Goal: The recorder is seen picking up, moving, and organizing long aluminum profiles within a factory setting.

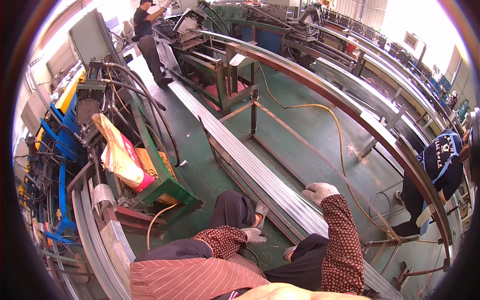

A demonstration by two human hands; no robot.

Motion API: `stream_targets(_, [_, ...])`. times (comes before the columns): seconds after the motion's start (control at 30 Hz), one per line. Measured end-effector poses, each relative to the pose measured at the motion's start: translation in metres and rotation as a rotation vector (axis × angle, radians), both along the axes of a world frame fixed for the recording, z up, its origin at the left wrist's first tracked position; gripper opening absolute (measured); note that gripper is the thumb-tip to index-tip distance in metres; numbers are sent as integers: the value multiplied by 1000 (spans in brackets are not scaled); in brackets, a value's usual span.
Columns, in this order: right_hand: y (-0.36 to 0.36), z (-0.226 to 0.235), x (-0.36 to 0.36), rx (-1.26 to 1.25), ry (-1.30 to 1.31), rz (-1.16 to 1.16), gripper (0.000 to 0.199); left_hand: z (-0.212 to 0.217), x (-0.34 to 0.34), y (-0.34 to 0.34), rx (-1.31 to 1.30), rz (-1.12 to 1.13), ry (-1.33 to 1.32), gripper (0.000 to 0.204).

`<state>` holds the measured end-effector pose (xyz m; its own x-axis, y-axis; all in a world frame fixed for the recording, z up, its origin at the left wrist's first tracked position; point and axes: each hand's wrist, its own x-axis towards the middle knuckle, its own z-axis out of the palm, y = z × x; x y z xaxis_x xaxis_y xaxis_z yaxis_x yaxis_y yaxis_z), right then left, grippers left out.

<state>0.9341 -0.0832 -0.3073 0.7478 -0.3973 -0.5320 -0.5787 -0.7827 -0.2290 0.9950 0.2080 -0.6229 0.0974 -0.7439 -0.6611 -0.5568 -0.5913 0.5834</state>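
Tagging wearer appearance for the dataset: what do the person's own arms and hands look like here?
Both hands wear pale grey-white knit work gloves: left hand, right hand. Both forearms are covered by dark red sleeves with a fine pale dotted pattern, loose and reaching to the glove cuffs. No cables, watch or markings show.

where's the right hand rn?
In the head view, the gloved right hand is right of centre, resting on the long stack of silvery metal strips on the low rack; the gloved left hand sits lower, by the knee.
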Motion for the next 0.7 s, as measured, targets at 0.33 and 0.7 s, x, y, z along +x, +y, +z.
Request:
stream_targets(0.33, [-1,0,-2,33,7,-24,52,29,-2,-3,-1,18,69,67])
stream_targets(0.7, [-3,-1,-3,35,-21,5,53,30,-3,-3,20,-8,10,64])
